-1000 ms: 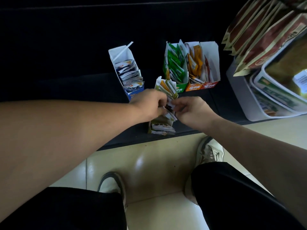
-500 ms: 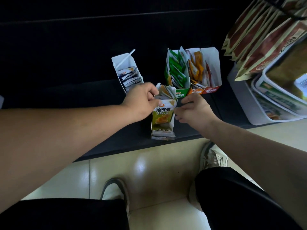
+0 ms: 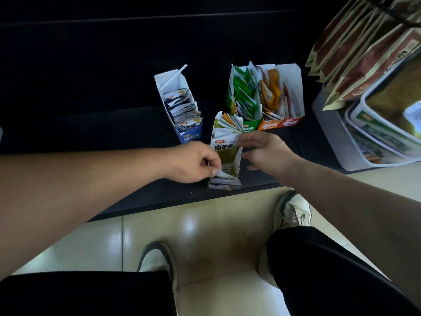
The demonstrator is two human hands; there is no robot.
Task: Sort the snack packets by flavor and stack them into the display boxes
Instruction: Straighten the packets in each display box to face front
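Firstly, left hand (image 3: pixel 193 161): fingers curled; thumb and forefinger pinch a packet (image 3: pixel 224 174) at the near end of the yellow box (image 3: pixel 237 163)
Right hand (image 3: pixel 265 149): fingers loosely bent and spread; forefinger tip touches the right edge of the upright packet (image 3: pixel 224 145); thumb just beside the box's right wall; whether it pinches anything, I cannot tell
Yellow box: long, narrow, open-topped; at the near edge of the shelf (image 3: pixel 159 197), about midway along it; between the two hands
Its load: white and yellow packets fanned at the far end; the upright packet in the middle, label facing the camera; pale ones lying flat at the near end
Blue box (image 3: pixel 189 135): beyond the left hand, further from the near edge; a leaning row of white and dark packets inside
Green box (image 3: pixel 250 127): just past the yellow box's far end; green packets; touching the orange-red box (image 3: pixel 280 123) on its right
Orange-red box: orange packets at its left, a few red at its right
Bin (image 3: pixel 330 133): well right of the boxes; large brown bags (image 3: pixel 364 53) lean above it
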